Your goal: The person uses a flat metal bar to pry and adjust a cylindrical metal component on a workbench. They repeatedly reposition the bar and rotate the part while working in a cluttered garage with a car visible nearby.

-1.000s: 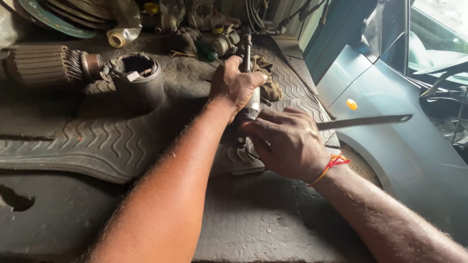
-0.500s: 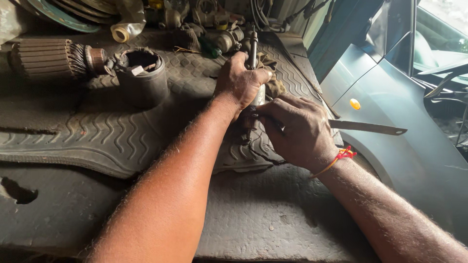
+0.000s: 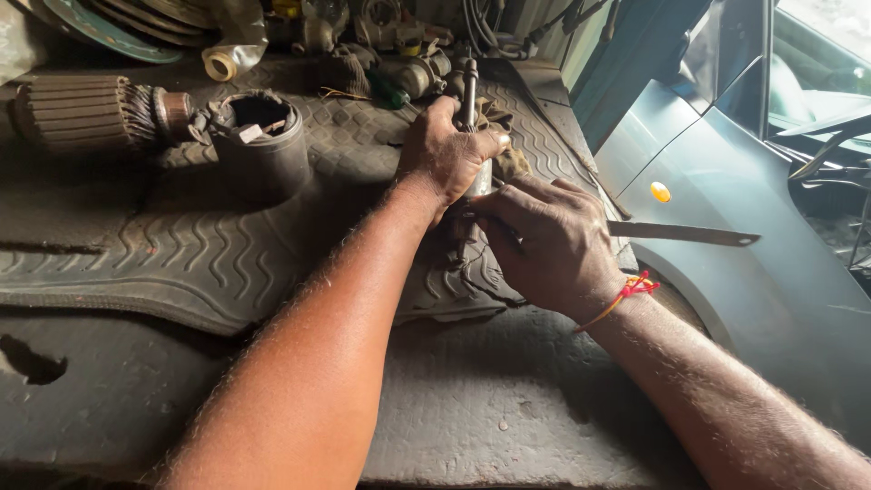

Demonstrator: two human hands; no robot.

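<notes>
- Left hand [image 3: 446, 154], upper centre of frame, wraps closed around an upright metal shaft [image 3: 469, 83].
- Right hand [image 3: 544, 240], just below, pinches the shaft's lower end, wrist bent.

No packages, labels, signs or screens can be made out on the rubber mat [image 3: 181, 263] or beside it. Behind the mat, at its far edge, only a jumble of dark metal parts is seen, and nothing there is shown clearly enough to be called a package or label. No printed surface or display is seen to the right of the mat.
</notes>
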